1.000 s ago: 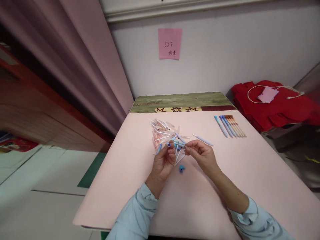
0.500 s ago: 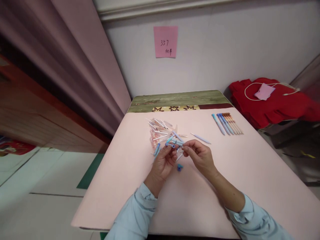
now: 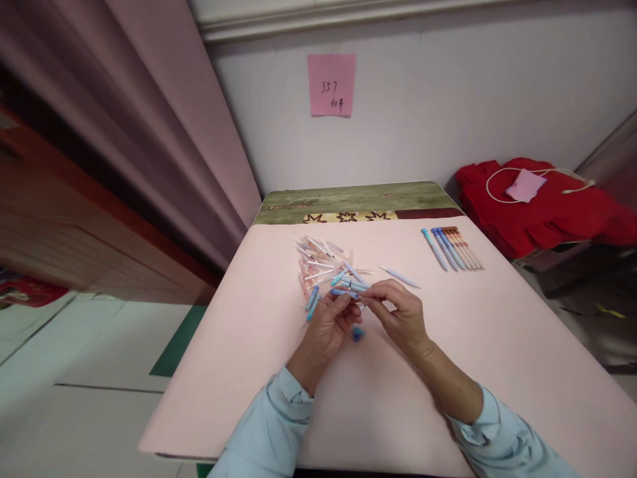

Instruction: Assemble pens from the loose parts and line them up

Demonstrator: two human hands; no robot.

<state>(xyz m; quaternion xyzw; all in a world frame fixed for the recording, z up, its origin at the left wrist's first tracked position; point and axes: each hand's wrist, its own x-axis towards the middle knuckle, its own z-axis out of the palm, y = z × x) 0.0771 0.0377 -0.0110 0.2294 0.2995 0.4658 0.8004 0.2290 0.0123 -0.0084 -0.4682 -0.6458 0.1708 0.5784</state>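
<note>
Hands meet at frame centre: left hand [image 3: 328, 325] and right hand [image 3: 398, 312] pinch opposite ends of one blue pen barrel [image 3: 344, 293], apparently for joining, above the table [image 3: 497, 345]; finished pens [image 3: 452, 249] lie lined up upper right.

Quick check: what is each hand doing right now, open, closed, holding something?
Left hand: closed, fingertips pinching one end of a slim blue plastic pen barrel.
Right hand: closed, pinching the barrel's other end.
</note>
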